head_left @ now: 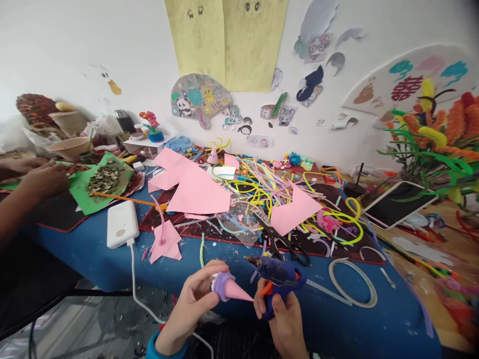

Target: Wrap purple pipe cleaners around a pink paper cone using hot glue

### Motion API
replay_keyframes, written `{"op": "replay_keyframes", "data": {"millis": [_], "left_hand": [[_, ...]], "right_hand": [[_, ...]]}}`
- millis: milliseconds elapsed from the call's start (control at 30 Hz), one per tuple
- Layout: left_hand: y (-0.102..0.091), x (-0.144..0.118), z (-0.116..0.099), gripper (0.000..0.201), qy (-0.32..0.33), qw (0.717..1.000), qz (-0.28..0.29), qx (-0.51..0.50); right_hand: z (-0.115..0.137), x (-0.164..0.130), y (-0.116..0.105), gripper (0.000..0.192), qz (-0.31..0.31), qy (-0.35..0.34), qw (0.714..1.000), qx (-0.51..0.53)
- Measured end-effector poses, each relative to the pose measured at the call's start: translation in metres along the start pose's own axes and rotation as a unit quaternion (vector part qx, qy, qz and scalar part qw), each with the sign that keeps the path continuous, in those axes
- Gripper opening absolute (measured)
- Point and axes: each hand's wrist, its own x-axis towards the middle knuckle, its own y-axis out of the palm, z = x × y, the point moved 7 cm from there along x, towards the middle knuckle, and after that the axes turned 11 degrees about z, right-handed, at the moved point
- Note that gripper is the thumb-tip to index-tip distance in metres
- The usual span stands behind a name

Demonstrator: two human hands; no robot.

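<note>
Pinching at six o'clock, the left hand (198, 294) holds a pink cone (237, 293), apparently part-done: purple coil (223, 285) around base, tip bare; right hand (282, 313), at five o'clock, clasps a glue gun (279, 273).

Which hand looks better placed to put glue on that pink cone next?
Probably the right hand: it grips the blue glue gun, while the left hand holds the pink cone by its purple end.
</note>
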Motion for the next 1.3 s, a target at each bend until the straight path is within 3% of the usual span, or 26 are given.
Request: {"op": "replay_keyframes", "data": {"millis": [333, 567, 767, 967, 1300], "left_hand": [[0.000, 0.001, -0.009, 0.043, 0.053, 0.992, 0.024, -0.110], [0.001, -0.001, -0.005, 0.040, 0.057, 0.989, 0.053, -0.123], [0.002, -0.004, -0.009, 0.039, 0.065, 0.988, 0.097, -0.104], [0.005, -0.001, -0.014, 0.040, 0.071, 0.990, 0.097, -0.076], [0.007, -0.001, -0.018, 0.040, 0.082, 0.992, 0.090, -0.031]], "right_hand": [[-0.008, -0.004, -0.001, 0.040, 0.034, 0.088, 0.994, -0.060], [-0.011, -0.015, -0.009, 0.026, -0.048, 0.117, 0.987, -0.102], [0.012, -0.004, 0.000, 0.015, 0.023, 0.014, 0.975, -0.220], [0.028, 0.002, 0.018, 0.011, 0.067, -0.053, 0.950, -0.300], [0.029, 0.001, 0.019, 0.014, 0.065, -0.018, 0.933, -0.354]]}}
